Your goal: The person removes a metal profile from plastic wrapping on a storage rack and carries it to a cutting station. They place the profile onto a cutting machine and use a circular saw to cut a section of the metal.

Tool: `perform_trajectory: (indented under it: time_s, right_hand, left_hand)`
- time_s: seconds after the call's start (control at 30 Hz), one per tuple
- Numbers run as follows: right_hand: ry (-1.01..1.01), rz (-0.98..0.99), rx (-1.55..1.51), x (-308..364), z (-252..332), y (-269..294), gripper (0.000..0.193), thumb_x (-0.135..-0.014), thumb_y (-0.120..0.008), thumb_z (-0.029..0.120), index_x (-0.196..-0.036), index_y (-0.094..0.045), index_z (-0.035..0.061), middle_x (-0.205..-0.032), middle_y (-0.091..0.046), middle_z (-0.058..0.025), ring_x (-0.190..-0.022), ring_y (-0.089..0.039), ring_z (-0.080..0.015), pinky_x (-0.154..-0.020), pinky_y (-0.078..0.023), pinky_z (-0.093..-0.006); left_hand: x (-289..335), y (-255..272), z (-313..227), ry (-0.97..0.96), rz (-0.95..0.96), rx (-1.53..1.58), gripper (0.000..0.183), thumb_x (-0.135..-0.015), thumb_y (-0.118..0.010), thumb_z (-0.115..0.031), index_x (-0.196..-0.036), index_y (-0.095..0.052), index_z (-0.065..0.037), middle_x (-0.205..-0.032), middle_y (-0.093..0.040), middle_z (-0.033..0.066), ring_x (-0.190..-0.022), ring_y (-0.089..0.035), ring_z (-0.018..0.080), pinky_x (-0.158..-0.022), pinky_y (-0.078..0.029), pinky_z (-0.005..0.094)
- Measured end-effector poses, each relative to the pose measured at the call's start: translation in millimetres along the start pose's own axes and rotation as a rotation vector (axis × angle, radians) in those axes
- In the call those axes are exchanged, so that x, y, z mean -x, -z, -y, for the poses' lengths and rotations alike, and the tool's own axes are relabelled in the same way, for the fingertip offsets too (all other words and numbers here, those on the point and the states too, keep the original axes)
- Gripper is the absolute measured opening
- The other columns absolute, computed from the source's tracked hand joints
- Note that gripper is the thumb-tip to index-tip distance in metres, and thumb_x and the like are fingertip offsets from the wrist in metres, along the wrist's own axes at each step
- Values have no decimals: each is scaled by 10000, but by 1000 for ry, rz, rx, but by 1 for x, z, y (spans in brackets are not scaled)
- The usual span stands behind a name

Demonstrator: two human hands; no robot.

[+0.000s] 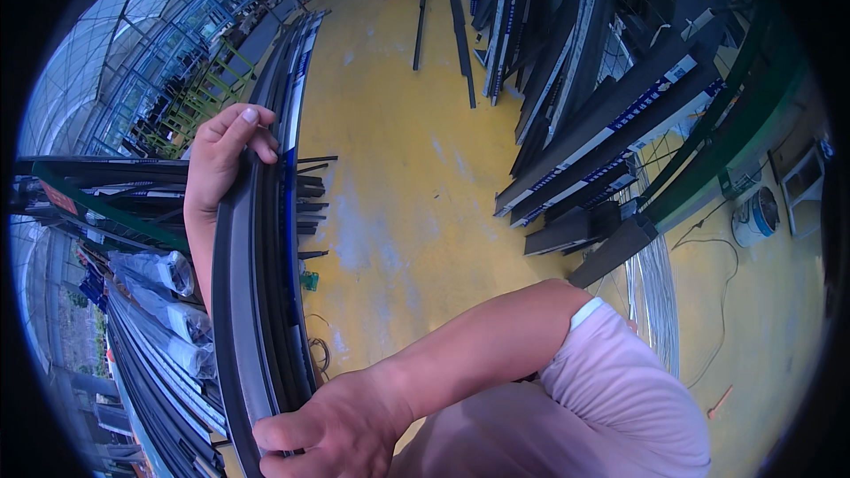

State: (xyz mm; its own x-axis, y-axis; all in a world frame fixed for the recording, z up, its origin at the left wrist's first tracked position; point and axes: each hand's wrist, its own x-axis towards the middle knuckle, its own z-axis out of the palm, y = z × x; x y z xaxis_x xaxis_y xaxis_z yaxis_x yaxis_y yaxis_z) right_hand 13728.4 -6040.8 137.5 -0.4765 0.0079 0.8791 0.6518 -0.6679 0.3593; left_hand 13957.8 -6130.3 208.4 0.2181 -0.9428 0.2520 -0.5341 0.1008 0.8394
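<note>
My left hand and right hand clasp the dark strip bundle; right of it, yellow floor runs to racked strips.

Shirt — pale pinkish-lilac | right sleeve — creased, whitish hem | left hand, right hand bare

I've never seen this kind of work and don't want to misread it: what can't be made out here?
All in the head view:
Dark bundle: its near end, cut off by the lower edge; its number of strips, hidden by overlap.
Left forearm, below the left hand: its elbow end, hidden behind the bundle.
Right hand: some fingertips, hidden by the hand itself.
White bucket: its contents, too small and dim.
</note>
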Motion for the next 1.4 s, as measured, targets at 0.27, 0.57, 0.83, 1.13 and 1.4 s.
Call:
perform_trajectory:
  time_s: [0.27,0.57,0.83,1.13,1.4]
  right_hand:
    - [3,-35,0,123,-313,36,321,-993,-486,201,-1304,-525,270,-938,-486,-15,-770,-486,-188,-754,-417,-398]
    - [-67,117,-28,247,-647,116,408,-875,-633,197,-1229,-437,255,-1007,-443,-78,-863,-479,-263,-779,-421,-506]
    - [-48,155,114,348,-1000,239,473,-842,-624,165,-1271,-446,255,-898,-424,-23,-780,-480,-214,-749,-414,-421]
    - [53,337,80,473,-1370,290,620,-770,-694,174,-1331,-434,222,-890,-497,-50,-821,-547,-260,-795,-434,-432]
    - [22,301,207,571,-1625,314,497,-847,-652,159,-1309,-477,101,-1145,-538,-121,-1136,-531,-333,-1021,-373,-573]
  left_hand:
    - [-271,117,165,-16,-48,18,275,-1012,-552,-218,-1021,-678,25,-675,-667,67,-763,-642,144,-800,-485,272]
    - [-598,224,316,-84,-488,-205,317,-1031,-535,-255,-1125,-678,12,-736,-691,51,-769,-658,112,-801,-512,255]
    - [-724,258,419,-596,-515,-631,454,-1006,-493,-61,-1449,-394,-41,-1349,-554,176,-1229,-576,277,-1019,-481,387]
    - [-860,291,540,-629,-970,-650,625,-923,-614,-259,-1463,-365,-67,-1413,-483,152,-1300,-497,250,-1071,-429,449]
    - [-1103,410,687,-655,-1092,-781,755,-896,-601,-450,-1504,-318,-104,-1489,-401,141,-1385,-374,240,-1135,-311,496]
